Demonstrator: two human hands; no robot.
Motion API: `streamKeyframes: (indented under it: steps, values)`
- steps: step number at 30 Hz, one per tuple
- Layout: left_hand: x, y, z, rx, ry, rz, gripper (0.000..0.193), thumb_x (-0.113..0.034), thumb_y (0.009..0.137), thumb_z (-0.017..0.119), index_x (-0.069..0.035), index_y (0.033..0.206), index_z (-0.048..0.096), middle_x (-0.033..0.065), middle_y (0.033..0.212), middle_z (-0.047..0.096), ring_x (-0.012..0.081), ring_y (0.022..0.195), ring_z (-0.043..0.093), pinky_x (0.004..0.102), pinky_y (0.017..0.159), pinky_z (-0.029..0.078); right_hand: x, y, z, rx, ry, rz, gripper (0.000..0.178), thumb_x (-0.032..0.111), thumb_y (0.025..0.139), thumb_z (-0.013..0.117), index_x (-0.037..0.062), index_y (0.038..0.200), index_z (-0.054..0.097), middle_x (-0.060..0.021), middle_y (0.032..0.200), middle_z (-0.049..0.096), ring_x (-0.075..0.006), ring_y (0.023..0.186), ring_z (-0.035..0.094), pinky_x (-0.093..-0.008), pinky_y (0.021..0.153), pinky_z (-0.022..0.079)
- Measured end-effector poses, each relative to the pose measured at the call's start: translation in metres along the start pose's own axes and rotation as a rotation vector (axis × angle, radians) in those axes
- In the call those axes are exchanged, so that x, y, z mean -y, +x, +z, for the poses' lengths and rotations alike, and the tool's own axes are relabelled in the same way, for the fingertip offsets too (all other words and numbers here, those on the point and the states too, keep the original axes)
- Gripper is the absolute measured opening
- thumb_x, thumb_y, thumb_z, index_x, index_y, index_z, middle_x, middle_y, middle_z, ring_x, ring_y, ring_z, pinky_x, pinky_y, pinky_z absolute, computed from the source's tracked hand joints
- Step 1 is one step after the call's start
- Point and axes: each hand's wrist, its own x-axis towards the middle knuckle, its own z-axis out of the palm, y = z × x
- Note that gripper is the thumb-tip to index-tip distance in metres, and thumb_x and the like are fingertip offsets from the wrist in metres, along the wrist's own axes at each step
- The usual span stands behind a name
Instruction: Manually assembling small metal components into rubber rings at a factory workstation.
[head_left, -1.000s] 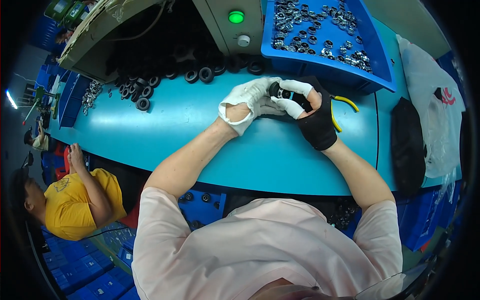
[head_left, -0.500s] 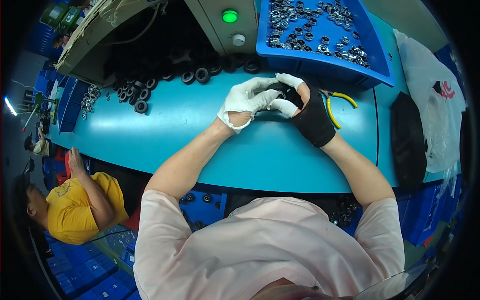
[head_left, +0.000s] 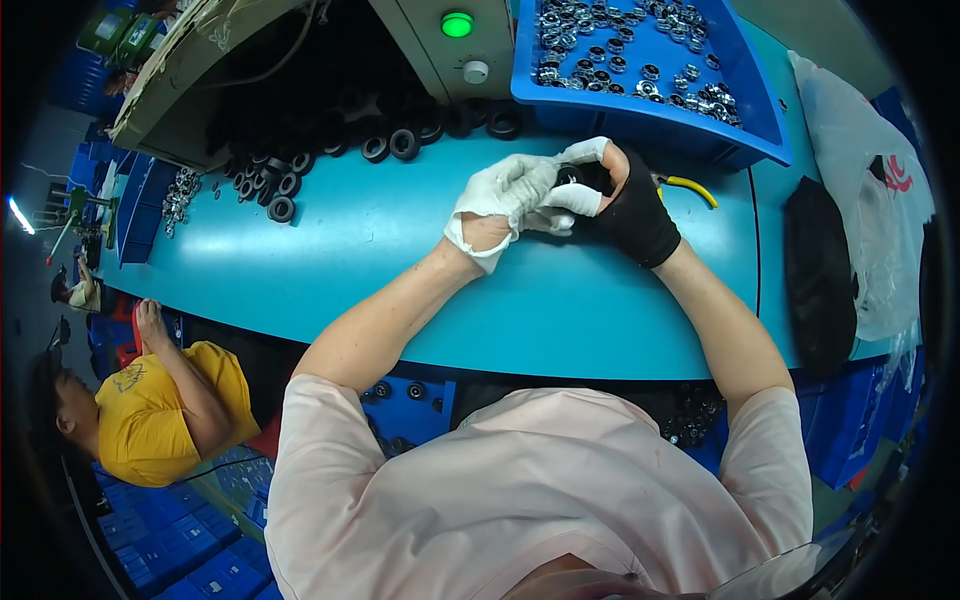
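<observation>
In a white glove, my left hand (head_left: 508,195) is closed by the fingertips on a small black rubber ring (head_left: 569,175), above the blue-green table. My right hand (head_left: 625,205), in a black fingerless glove with white coverings on thumb and finger, grips the same ring from the other side. Most of the ring is hidden by my fingers, and whether a hub sits in it I cannot make out. Right beside my right hand lie pliers with yellow handles (head_left: 692,187), partly covered by it.
A blue tray (head_left: 640,125) of shiny metal hubs stands at the back right. Loose black rubber rings (head_left: 404,145) lie before a machine with a green lamp (head_left: 457,25). A black cloth item (head_left: 820,275) and plastic bag (head_left: 865,200) lie right. Someone in yellow (head_left: 175,415) sits left.
Both hands have shifted slightly right, with the fingers regripped around the ring. My right hand now covers more of the pliers.
</observation>
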Motion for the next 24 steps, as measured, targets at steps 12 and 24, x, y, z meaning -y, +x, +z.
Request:
streamKeyframes:
  steps: [12, 24]
  values:
    - [-0.002, 0.003, -0.008, -0.063, 0.073, 0.048, 0.037, -0.018, 0.088, 0.061, 0.008, 0.113, 0.051, 0.0148, 0.099, 0.060, 0.0198, 0.085, 0.063, 0.0305, 0.075, 0.055, 0.009, -0.005, 0.013, -0.054, 0.303, 0.229, 0.031, 0.010, 0.081, 0.067, 0.0035, 0.110, 0.056, -0.0044, 0.099, 0.061, -0.0105, 0.090, 0.058, -0.0243, 0.080, 0.048]
    - [-0.007, 0.007, -0.010, -0.057, 0.053, 0.076, 0.052, -0.012, 0.085, 0.065, 0.006, 0.128, 0.040, 0.0162, 0.108, 0.057, 0.0178, 0.087, 0.061, 0.0279, 0.073, 0.054, 0.003, -0.004, 0.009, -0.091, 0.228, 0.148, 0.034, 0.007, 0.079, 0.068, 0.0026, 0.110, 0.055, -0.0047, 0.101, 0.061, -0.0119, 0.090, 0.059, -0.0254, 0.079, 0.049]
